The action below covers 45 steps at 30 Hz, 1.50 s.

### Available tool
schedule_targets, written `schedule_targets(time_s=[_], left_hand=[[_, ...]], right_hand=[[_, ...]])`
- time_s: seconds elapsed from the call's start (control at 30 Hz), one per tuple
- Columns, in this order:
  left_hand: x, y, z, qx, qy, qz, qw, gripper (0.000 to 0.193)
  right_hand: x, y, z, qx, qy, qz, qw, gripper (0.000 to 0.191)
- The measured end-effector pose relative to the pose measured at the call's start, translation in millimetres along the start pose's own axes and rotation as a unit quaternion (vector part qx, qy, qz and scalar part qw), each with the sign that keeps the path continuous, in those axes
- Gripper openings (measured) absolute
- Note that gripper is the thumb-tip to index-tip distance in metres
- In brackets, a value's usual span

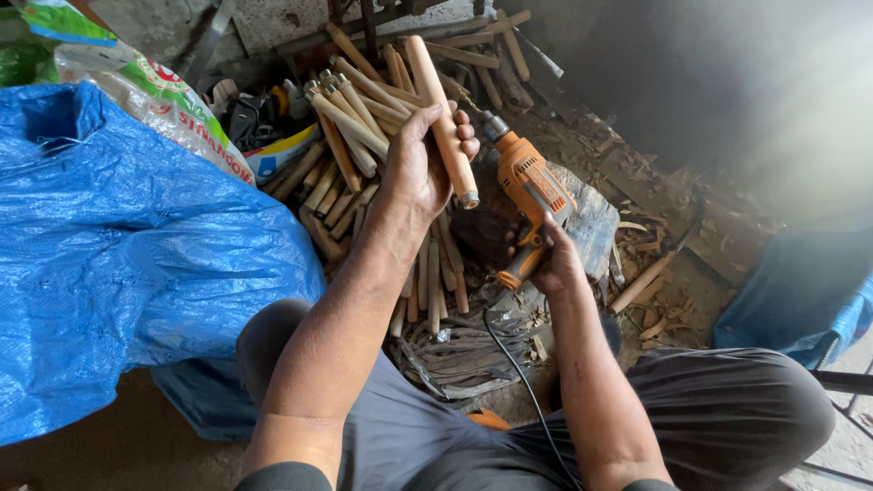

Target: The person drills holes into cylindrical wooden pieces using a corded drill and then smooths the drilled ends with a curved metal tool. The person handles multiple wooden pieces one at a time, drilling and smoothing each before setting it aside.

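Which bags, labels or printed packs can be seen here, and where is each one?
Printed plastic sack: upper left, behind the blue tarp; white with green and red print.
Small printed pack: right of the sack, beside the wooden handles; white, blue and yellow.
No screens or signs.

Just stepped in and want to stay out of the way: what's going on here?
A seated person holds a round, pale wooden handle with a metal ferrule up in the left hand, ferrule end pointing down. The right hand holds an orange corded electric drill by its grip, bit pointing up and away, resting over a worn wooden block. A heap of similar wooden handles lies ahead, a blue plastic tarp to the left, and wood chips litter the ground.
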State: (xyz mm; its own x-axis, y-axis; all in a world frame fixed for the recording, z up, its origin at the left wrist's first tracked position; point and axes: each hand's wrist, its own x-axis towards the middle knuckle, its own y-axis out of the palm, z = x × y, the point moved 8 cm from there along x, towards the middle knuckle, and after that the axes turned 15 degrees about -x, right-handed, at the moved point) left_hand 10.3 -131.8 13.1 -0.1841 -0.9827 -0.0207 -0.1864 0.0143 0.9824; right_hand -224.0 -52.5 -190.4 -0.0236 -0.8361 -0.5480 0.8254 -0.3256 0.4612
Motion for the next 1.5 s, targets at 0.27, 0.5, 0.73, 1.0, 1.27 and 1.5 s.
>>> schedule_targets(time_s=[0.27, 0.5, 0.73, 1.0, 1.27, 1.5], left_hand=[[9, -2, -6, 0.038, 0.006, 0.006, 0.999, 0.036], [50, -35, -21, -0.056, 0.008, -0.088, 0.995, 0.035], [100, -19, -62, -0.093, 0.056, -0.120, 0.987, 0.028], [96, -36, -71, -0.143, 0.033, -0.106, 0.984, 0.039], [89, -55, -72, -0.117, 0.056, -0.137, 0.982, 0.039], [89, -55, -71, -0.104, 0.074, -0.149, 0.981, 0.042]], right_hand=[[6, 14, 26, -0.024, -0.029, 0.100, 0.994, 0.029], [-145, 62, 79, -0.132, -0.319, 0.128, 0.930, 0.049], [-257, 88, 63, -0.193, -0.396, 0.115, 0.890, 0.037], [-243, 29, -7, -0.354, -0.329, 0.011, 0.875, 0.031], [-247, 23, -23, -0.414, -0.324, -0.005, 0.851, 0.034], [-248, 27, -21, -0.437, -0.316, -0.033, 0.841, 0.030]])
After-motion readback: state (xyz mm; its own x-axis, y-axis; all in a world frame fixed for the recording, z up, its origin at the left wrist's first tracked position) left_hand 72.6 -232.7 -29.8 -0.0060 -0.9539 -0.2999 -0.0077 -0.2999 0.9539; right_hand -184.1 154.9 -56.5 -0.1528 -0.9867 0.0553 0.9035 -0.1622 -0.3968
